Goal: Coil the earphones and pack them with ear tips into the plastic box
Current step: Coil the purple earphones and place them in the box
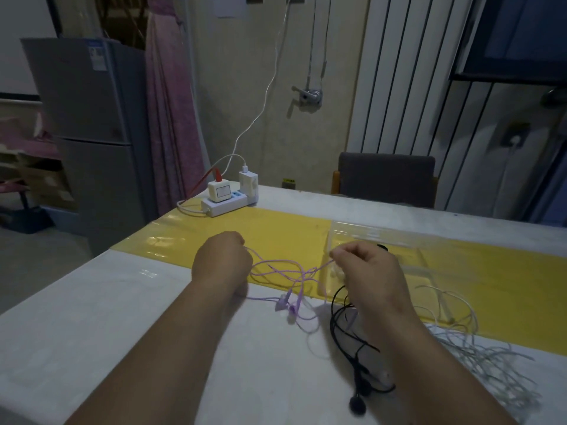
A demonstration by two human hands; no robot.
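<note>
Head view: purple earphones (pixel 303 273) are being held low over the table (pixel 122 302), their tangled cable being pinched by the curled fingers of the left hand (pixel 222 262) and right hand (pixel 365 271). Judging from this, the tangle is best being eased apart gently before even loops are wound. A clear plastic box (pixel 383 230) is sitting just behind the right hand, with black earphones (pixel 357 404) lying nearer.

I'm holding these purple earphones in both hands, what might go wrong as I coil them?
The purple earphones hang in crossed loops between the left hand and right hand; pulling may tighten them into a knot. The black earphones lie right beside the purple ones, partly under the right forearm, so they could snag and get dragged along.
</note>
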